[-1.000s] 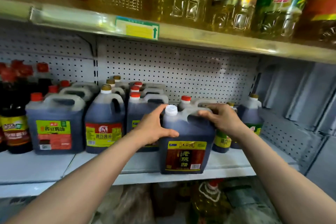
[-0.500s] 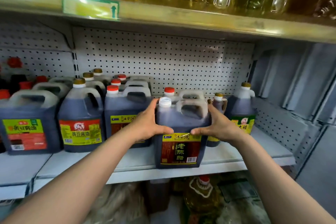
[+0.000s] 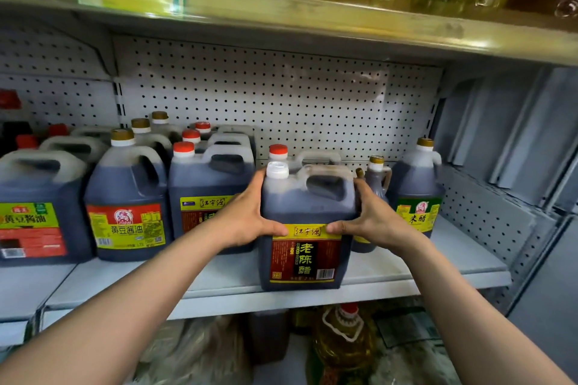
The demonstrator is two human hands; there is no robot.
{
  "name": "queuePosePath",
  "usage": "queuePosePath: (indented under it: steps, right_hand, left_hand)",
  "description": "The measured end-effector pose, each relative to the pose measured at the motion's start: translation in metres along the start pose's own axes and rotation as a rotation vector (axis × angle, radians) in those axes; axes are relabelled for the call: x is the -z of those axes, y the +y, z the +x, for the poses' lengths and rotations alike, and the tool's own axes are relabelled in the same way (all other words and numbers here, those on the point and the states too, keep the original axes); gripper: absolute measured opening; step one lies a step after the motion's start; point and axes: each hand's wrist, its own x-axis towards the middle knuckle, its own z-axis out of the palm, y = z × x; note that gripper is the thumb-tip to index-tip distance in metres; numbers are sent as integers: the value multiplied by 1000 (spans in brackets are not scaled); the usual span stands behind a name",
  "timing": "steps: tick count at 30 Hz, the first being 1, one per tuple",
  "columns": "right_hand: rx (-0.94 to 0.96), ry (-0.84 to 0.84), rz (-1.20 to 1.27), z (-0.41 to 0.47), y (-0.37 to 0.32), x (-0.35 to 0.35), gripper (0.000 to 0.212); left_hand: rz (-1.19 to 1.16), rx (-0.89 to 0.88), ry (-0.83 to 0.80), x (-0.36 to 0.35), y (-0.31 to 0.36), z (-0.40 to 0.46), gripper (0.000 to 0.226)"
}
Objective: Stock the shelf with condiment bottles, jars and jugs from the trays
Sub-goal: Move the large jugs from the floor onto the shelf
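The left hand [image 3: 247, 222] lies against the nine o'clock side of the white-capped vinegar jug [image 3: 305, 228], fingers spread upward along its wall and the thumb laid across the front at the top edge of the yellow label band. The right hand [image 3: 373, 222] mirrors it on the three o'clock side, fingers reaching back round the far corner, thumb pressed onto the same band. Both hands are clamped on the jug from opposite sides; the two thumb tips stand apart on the label.

The jug stands upright at the front lip of the grey shelf [image 3: 438, 272], about the middle of the view. Just at its nine o'clock is a red-capped jug [image 3: 206, 194] with a like label, partly covered by the left hand. At twelve o'clock, behind it, another red-capped jug shows only its cap and handle. At three o'clock a slim dark bottle [image 3: 377, 178] is mostly hidden by the right hand, and beyond that stands a gold-capped jug [image 3: 416, 194] with a green and yellow label.

The right fingertips cannot be seen behind the jug. The upper shelf's bottles are cut off at the top edge, and the goods under the shelf are blurred.

A second ago the right hand was on the jug's handle; now it is down on the side wall, and the jug sits a little further back on the shelf.
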Motion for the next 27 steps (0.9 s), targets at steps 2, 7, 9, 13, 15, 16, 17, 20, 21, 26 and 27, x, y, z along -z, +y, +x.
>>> queuePosePath:
  steps: [2, 7, 9, 13, 15, 16, 17, 20, 21, 26, 27]
  right_hand:
    - [3, -1, -10, 5, 3, 0, 92]
    - [27, -14, -52, 12, 2, 0, 91]
    - [33, -13, -74, 15, 3, 1, 94]
    - [24, -22, -76, 22, 9, 0, 100]
    - [22, -11, -88, 27, 10, -1, 102]
    - [19, -5, -110, 30, 10, -2, 103]
    - [13, 2, -131, 33, 10, -3, 106]
    - [-16, 34, -170, 45, 11, -6, 110]
    - [-19, 40, -181, 48, 11, -7, 107]
    - [-44, 40, -176, 58, 8, -8, 95]
    - [-50, 35, -166, 58, 7, -8, 94]
  left_hand:
    - [10, 5, 10, 0, 0, 3, 120]
    - [50, 7, 82, -2, 2, 8, 122]
    - [68, 20, 115, -4, 2, 11, 124]
    - [110, 48, 172, -8, 3, 17, 127]
    - [162, 67, 205, -9, 6, 20, 126]
    - [221, 81, 220, -9, 8, 23, 126]
    - [300, 95, 234, -9, 10, 25, 125]
    - [465, 133, 254, -7, 12, 36, 124]
    - [486, 144, 255, -6, 12, 40, 123]
    - [577, 188, 269, -6, 14, 53, 120]
    - [597, 196, 279, -7, 16, 54, 119]
